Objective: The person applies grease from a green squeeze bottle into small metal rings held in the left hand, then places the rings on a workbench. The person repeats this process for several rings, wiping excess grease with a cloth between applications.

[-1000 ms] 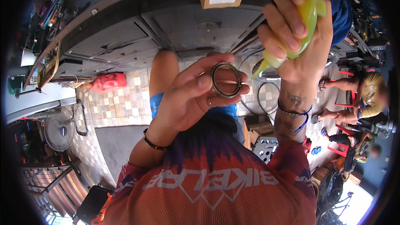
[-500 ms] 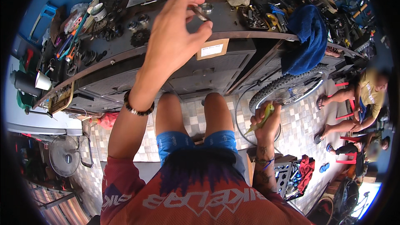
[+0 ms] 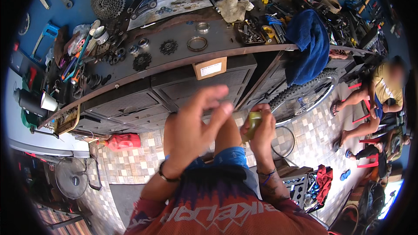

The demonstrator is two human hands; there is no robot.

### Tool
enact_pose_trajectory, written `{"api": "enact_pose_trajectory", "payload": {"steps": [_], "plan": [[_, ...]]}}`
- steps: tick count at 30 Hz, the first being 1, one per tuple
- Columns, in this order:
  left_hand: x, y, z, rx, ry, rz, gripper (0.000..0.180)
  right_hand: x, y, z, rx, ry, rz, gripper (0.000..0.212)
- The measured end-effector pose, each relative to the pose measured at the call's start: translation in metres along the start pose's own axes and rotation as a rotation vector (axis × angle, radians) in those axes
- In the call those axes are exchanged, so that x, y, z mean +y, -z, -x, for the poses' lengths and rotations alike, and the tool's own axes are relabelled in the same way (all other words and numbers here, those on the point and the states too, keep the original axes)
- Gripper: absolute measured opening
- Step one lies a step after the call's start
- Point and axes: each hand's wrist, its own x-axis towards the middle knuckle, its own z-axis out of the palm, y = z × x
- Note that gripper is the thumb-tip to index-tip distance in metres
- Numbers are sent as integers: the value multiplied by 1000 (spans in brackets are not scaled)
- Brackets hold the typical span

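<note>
My left hand (image 3: 193, 130) is over my lap, smeared by motion. Its thumb and fingers are apart with nothing between them. My right hand (image 3: 262, 132) is wrapped round a yellow-green squeeze tube (image 3: 251, 126), held upright beside my right knee. Beyond the hands, a thin metal ring (image 3: 197, 37) lies flat near the front edge of the grey workbench (image 3: 174, 29). Just behind it sits a smaller, thicker metal ring (image 3: 202, 24). Two dark toothed sprockets, one a black sprocket (image 3: 168, 47), lie to the left of the rings.
A small cardboard box (image 3: 210, 68) juts out under the bench edge. A blue towel (image 3: 308, 43) hangs over the bench above a bicycle wheel (image 3: 305, 100). A red container (image 3: 123, 142) lies on the floor at left. Two people sit on red stools at right.
My left hand has let go of the metal ring, which now lies on the bench, and has come back toward my lap. My right hand has moved left and forward with the tube.
</note>
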Motion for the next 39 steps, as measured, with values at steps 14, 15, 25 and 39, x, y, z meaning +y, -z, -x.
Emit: {"api": "enact_pose_trajectory", "payload": {"steps": [14, 15, 25, 39], "plan": [[-57, -62, 34, 79, 596, 583, 69, 60, -43, 11, -491, 216, 646, 28], [-58, -61, 35, 53, 594, 609, 70, 57, -42, 11, -469, 328, 622, 28], [-123, -35, 38, 46, 683, 555, 73, 39, -39, 12, -434, 571, 734, 34], [-124, -12, 43, 17, 828, 1000, 57, 34, -35, 10, -522, 405, 643, 38]]}}
